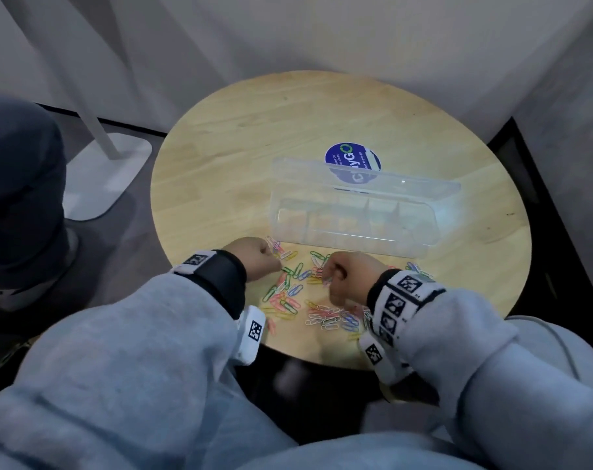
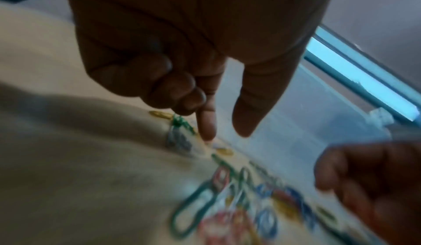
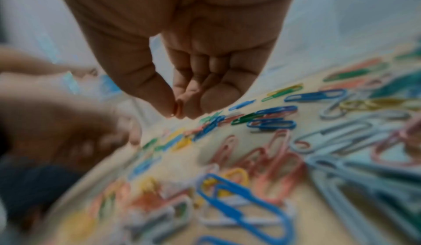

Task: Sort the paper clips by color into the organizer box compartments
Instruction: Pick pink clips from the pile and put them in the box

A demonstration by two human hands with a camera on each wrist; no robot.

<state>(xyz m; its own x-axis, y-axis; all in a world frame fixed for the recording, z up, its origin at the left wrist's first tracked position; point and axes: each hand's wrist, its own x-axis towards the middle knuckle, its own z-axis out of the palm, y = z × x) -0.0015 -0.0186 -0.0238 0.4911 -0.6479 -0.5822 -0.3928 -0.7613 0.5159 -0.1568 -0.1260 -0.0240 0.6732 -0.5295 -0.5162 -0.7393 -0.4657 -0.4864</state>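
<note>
Colored paper clips (image 1: pixel 288 293) lie scattered on the round wooden table (image 1: pixel 271 130) near its front edge. Just behind them stands the clear organizer box (image 1: pixel 349 247), its compartments showing no clips. My left hand (image 1: pixel 264 259) is at the pile's left end. In the left wrist view this left hand (image 2: pixel 225 135) has its index fingertip (image 2: pixel 207 132) down on the table beside a green clip (image 2: pixel 182 123), thumb apart, other fingers curled. My right hand (image 1: pixel 329 276) hovers over the pile's middle. Its thumb and forefinger (image 3: pixel 177 110) pinch a red paper clip (image 3: pixel 178 106).
The box's clear lid (image 1: pixel 356 178) stands open behind it, over a blue round sticker (image 1: pixel 352 162). Walls close in behind and right of the table. A white stand base (image 1: pixel 98 178) sits on the floor at left. My knees are under the table's near edge.
</note>
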